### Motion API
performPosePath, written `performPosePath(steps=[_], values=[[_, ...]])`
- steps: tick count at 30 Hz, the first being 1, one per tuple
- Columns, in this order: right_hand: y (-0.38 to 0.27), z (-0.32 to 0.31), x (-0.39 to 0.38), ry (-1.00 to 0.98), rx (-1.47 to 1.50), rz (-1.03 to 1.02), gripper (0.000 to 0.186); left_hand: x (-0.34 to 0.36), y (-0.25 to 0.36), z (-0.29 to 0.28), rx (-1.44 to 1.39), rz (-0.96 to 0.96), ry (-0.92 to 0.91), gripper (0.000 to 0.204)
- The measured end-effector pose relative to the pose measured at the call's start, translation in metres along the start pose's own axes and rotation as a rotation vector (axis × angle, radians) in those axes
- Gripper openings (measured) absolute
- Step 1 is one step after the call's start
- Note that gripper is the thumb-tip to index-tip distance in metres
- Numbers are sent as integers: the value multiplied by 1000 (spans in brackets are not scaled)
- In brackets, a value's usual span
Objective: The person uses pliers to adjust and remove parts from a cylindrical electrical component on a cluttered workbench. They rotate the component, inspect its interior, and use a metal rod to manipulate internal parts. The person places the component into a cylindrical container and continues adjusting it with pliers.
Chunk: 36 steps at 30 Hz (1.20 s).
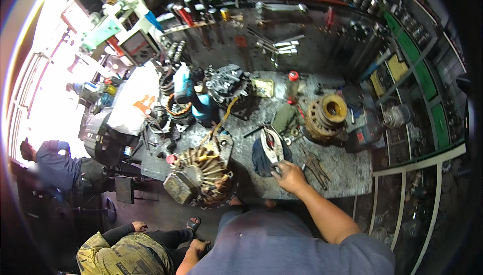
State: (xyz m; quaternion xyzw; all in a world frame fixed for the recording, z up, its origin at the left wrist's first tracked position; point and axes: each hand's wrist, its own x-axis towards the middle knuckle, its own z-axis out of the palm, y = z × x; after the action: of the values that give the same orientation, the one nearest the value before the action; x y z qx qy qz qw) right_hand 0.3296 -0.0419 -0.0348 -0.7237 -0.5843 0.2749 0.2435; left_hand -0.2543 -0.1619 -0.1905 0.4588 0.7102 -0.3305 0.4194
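Observation:
My right hand (pixel 289 177) is over the near part of the workbench (pixel 246 184), its fingers curled and pinched at the lower edge of a dark blue and white cloth thing (pixel 271 147), which looks like a cap. Whatever lies between the fingertips is too small to make out. Just right of this hand lie dirty locking pliers (pixel 316 168). My left hand (pixel 199 246) hangs low beside my body, away from the bench, with its fingers not clear. To the left on the bench sits a large, brown-stained alternator (pixel 198 174).
A rusty round motor part (pixel 324 119) stands right of a green cloth (pixel 286 119). Farther back are a black alternator (pixel 229 84), a blue bottle (pixel 183 84) and a red-capped bottle (pixel 293 86). One person (pixel 123 255) is close at my left; another (pixel 58 164) is farther left.

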Motion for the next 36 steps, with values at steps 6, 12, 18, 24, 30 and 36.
performPosePath(steps=[6, 12, 18, 24, 30, 36], values=[[4, 9, -9, 110, -102, -237, 47, 5, 14, -21, -208, 190, 197, 83], [0, 9, -4, 16, -209, -308, 45, -31, 92, -69, -539, 397, 408, 76], [-58, 3, -12, -297, -271, -167, 35, -25, 70, -55, -491, 320, 354, 77], [-87, 23, -7, -514, -366, -61, 33, -4, 13, 9, -545, 165, 231, 75], [-45, 41, 23, -548, -447, -221, 36, -12, 8, 51, -666, 26, 91, 75], [-57, 36, 28, -613, -420, -250, 39, -9, 31, 76, -627, 59, 81, 71]])
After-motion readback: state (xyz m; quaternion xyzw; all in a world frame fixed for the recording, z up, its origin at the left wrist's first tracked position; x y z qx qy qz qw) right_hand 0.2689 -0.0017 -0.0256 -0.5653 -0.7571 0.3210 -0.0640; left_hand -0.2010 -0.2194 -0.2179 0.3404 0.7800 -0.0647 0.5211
